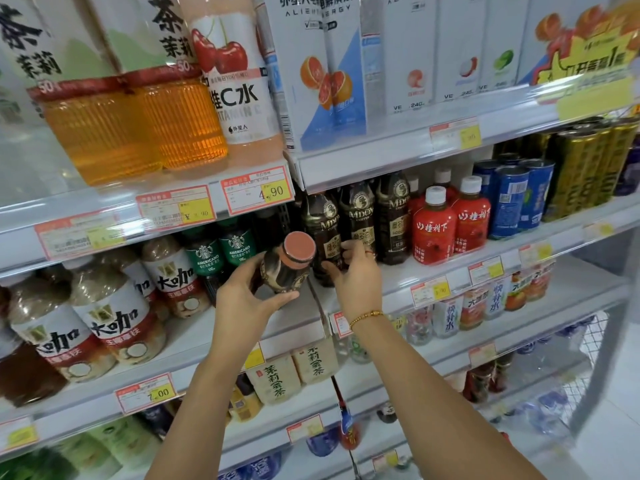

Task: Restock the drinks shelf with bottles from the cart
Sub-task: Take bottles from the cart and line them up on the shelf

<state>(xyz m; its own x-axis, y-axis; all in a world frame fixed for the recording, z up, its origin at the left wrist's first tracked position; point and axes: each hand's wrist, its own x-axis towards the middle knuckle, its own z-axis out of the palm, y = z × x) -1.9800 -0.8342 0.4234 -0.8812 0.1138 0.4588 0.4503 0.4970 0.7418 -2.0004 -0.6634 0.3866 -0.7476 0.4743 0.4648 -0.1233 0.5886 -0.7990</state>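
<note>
Two hands are at work in the middle of the frame: your left hand (242, 292) is wrapped around a dark coffee bottle (287, 265), tilted so its reddish cap points toward you, while your right hand (353, 271) reaches into the row of matching dark coffee bottles (356, 220) on the shelf (398, 282), thumb and fingers closing on the front-left one; whether it is fully gripped cannot be told. That looks like you are nudging stock aside to open a slot, with the new bottle held low and tipped, probably so it clears the shelf lip above and the price rail (381, 161) before it goes in upright. The task's bottle is thus in your left hand, just in front of the shelf edge, not yet standing on it; the cart is not in view. To the left of the gap stand the green Americano bottles (221, 251), touching one another and close beside your left hand, and further left the big latte bottles (104, 313). To the right sit the red bottles with white caps (450, 226), then the blue cans (516, 202). The space is tight: the Americano row and the dark row flank the opening, so a careless push could likely tip a neighbour.
</note>
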